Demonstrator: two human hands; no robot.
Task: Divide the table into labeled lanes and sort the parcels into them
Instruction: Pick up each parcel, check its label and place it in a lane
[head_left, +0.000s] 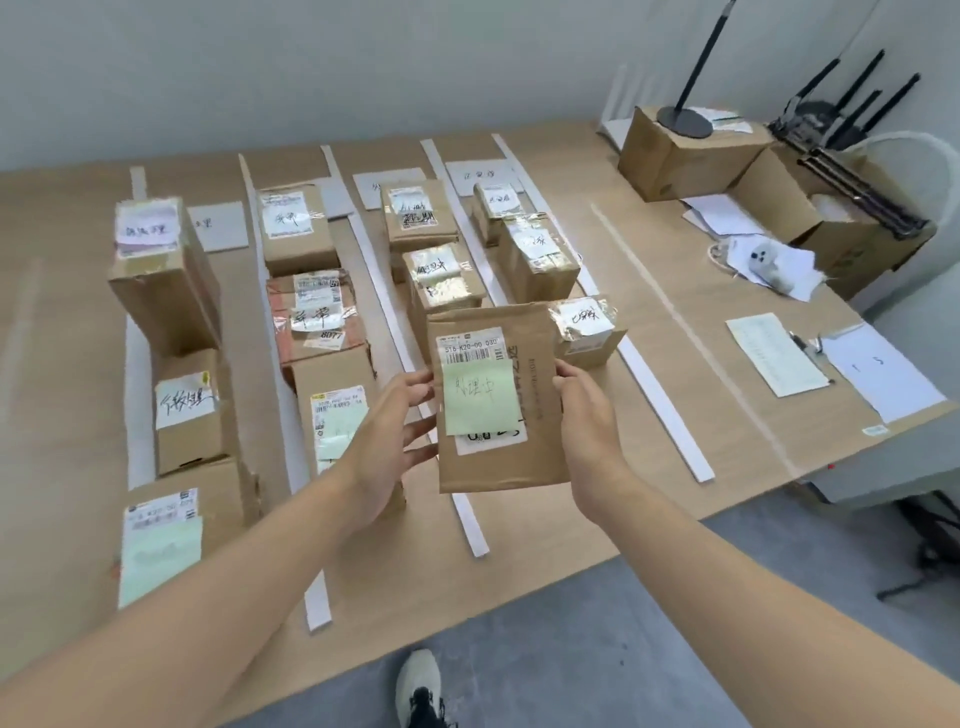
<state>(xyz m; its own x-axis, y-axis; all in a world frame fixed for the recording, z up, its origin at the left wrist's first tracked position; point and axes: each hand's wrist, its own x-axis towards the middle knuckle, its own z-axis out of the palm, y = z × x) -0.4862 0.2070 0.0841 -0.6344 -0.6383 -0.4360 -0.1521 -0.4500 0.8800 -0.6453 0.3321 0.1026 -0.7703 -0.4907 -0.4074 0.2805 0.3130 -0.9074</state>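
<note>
Two hands, left hand (400, 441) and right hand (587, 415), pinch the parcel (540, 457) by its edges | held above the bench (649, 364), over a white strip (470, 519) | risk: could land astride it, green note (480, 397) peeling loose.

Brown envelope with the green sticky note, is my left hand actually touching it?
Touching. In the head view the left hand meets the brown envelope at its left edge with thumb and fingertips, no gap.
</note>
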